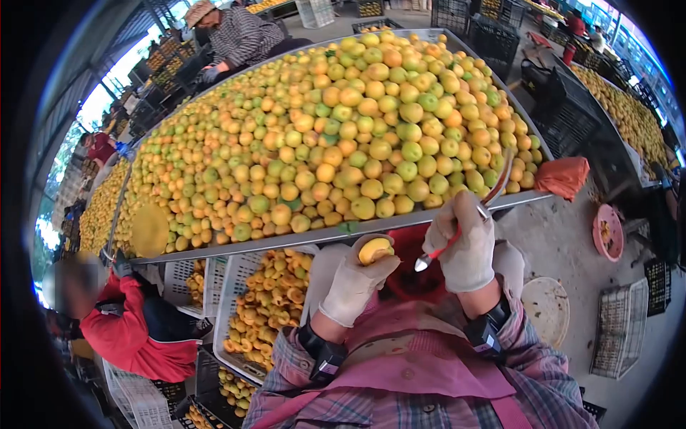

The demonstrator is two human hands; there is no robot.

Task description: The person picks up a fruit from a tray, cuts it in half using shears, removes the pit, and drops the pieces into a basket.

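My left hand, in a white glove, is closed around a yellow-orange apricot with a cut-looking side facing up. To its right, my gloved right hand is wrapped round a slim metal tool. The tool's silver tip points down toward the left hand, apart from the apricot; a curved metal piece sticks up beyond the fingers. Below and between both hands is a red basin, partly hidden. Just ahead, a metal-rimmed table bears a large heap of whole apricots.
At left, a white crate holds opened apricots. A person in a red jacket sits beside it. Another person works across the table. An orange bag lies at the table corner; a pink basin and stacked crates stand right.
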